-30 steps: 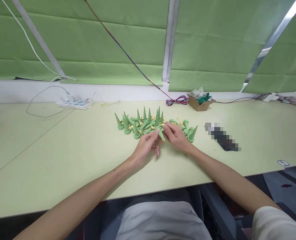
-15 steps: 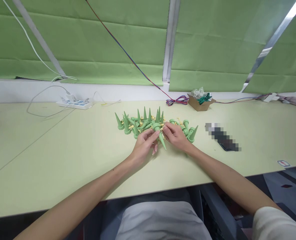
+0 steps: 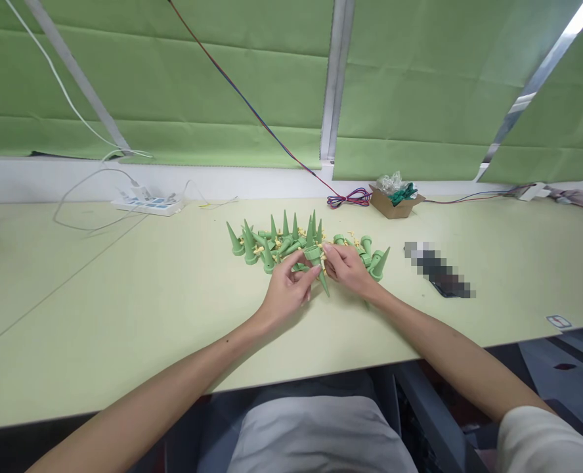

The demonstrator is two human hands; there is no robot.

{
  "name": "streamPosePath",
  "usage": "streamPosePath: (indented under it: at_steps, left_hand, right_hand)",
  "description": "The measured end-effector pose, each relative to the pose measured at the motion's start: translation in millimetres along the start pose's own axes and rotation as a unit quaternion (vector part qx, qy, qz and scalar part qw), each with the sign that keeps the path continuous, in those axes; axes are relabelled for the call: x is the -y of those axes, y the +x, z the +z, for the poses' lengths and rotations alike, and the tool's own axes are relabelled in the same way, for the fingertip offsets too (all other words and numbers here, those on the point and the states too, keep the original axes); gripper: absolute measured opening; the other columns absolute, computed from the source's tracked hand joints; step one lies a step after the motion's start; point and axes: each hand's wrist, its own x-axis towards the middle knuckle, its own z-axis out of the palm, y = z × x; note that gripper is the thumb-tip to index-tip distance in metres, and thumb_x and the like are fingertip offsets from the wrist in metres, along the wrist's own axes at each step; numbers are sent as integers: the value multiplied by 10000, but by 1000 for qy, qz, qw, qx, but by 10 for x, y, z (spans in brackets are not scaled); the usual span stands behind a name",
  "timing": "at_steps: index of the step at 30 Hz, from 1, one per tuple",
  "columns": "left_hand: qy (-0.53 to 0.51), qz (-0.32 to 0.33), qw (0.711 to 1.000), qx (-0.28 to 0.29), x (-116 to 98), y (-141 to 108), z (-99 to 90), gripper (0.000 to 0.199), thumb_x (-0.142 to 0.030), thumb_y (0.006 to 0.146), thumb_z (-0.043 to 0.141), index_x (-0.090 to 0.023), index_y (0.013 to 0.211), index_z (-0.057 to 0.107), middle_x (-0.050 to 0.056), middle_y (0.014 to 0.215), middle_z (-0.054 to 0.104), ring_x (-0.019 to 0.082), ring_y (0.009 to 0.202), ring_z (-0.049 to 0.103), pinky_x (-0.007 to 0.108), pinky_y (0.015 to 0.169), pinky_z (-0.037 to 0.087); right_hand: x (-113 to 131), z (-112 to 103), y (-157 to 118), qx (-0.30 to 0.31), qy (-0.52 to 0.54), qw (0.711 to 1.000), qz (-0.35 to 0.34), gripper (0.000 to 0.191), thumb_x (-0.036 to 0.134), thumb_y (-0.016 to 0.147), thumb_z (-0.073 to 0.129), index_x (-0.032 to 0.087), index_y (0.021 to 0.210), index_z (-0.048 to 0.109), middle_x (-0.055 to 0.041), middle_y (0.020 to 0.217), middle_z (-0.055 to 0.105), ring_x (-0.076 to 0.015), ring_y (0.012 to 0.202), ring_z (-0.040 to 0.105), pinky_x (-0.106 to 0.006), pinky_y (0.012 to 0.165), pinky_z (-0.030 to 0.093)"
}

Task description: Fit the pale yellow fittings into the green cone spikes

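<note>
A green plastic watering spike [image 3: 313,254] is pinched between the thumb and fingers of my left hand [image 3: 287,288], its wide collar up and its point toward me. At the side of that collar, my right hand [image 3: 349,268] closes thumb and forefinger on a small yellow valve piece [image 3: 322,247], mostly covered by the fingertips. Whether the valve sits fully in the collar cannot be made out. Behind my hands lies a heap of similar green spikes [image 3: 249,246], several upright and others on their sides, with yellow pieces among them. More spikes [image 3: 380,264] lie beyond my right hand.
A small cardboard box [image 3: 394,206] with clear and green plastic stands at the back. Beside it is a coiled red-blue cable [image 3: 349,198]. A white power strip [image 3: 148,203] lies at back left. A dark, pixelated object [image 3: 442,272] rests on the right of the pale table [image 3: 148,295].
The held spike has turned a little, its collar tilting and shifting slightly right. My left thumb and fingers have moved slightly right with it; the right hand stays at the collar's side.
</note>
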Motion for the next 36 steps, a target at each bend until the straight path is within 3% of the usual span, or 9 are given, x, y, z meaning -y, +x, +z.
streamPosePath:
  at_steps: [3,7,16,19,23,26,30,36]
  left_hand:
    - [5,8,1000,-21,33,-7,14,333,-463,842,697,-213,1045,610,2,804,578,64,439,476,214,399,352]
    - [25,20,999,-39,74,-10,24,443,-434,856,684,-248,1247,591,57,1049,592,52,492,500,206,419,387]
    - [22,24,999,-33,81,-37,39,341,-461,912,608,-257,1147,471,9,998,567,46,480,498,194,418,386]
    - [18,20,999,-37,66,-36,44,305,-518,925,572,-221,973,517,-26,776,556,61,439,481,200,409,368]
    - [-53,-38,998,-9,44,-12,49,502,-642,923,484,-179,751,570,-22,542,482,102,386,473,235,375,362]
    - [-132,-84,988,2,43,15,39,580,-688,892,491,-159,682,602,26,607,556,112,406,513,249,365,385]
    - [-210,-113,971,19,39,36,25,542,-667,879,521,-160,701,595,37,699,609,106,411,524,251,354,393]
    - [-248,-139,958,30,13,46,20,477,-633,878,535,-170,781,600,21,687,607,102,415,517,241,345,388]
  right_hand:
    - [-2,13,1,-2,9,1000,13,621,627,981,401,221,514,348,34,412,384,-98,402,355,-269,430,284]
    - [7,21,-1,-7,10,1000,16,630,633,978,403,220,505,351,33,406,380,-97,398,353,-273,427,283]
    - [37,23,-1,-53,-21,998,-1,564,601,995,401,218,582,394,29,471,410,-115,462,398,-278,477,328]
    - [38,16,3,-70,-5,998,4,545,613,987,410,221,608,397,34,486,399,-117,468,406,-274,473,330]
    - [43,7,0,-48,-13,999,-7,526,606,990,409,220,632,411,32,518,420,-116,483,406,-274,485,332]
    - [39,4,-5,-21,-28,999,-26,508,582,999,408,219,644,420,26,541,441,-120,505,407,-278,506,335]
    - [28,6,-14,2,-33,999,-44,489,561,1000,423,217,653,449,20,561,458,-126,527,405,-282,524,333]
    - [43,6,-23,17,-24,999,-33,488,609,962,473,213,677,479,32,552,432,-124,518,381,-279,515,312]
